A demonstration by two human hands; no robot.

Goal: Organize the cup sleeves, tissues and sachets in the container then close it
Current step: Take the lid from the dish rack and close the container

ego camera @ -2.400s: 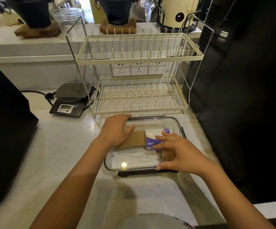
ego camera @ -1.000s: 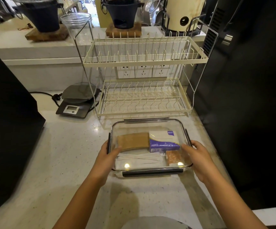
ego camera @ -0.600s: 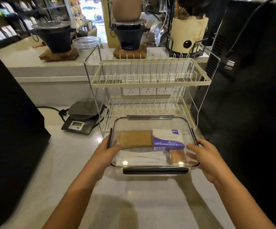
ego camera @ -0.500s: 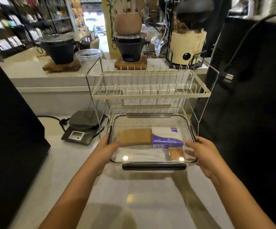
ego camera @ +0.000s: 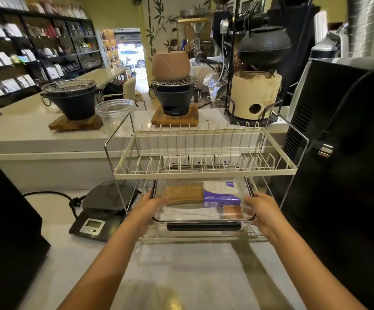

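Clear lidded container (ego camera: 204,220), formerly on counter, now inside wire rack (ego camera: 204,173).

2 bare forearms come up from the lower edge, with no sleeve, watch, ring or glove in view. the left hand (ego camera: 146,208) and right hand (ego camera: 263,212) are bare too. both arms are slim, and the fingers are partly hidden, the left ones blurred.
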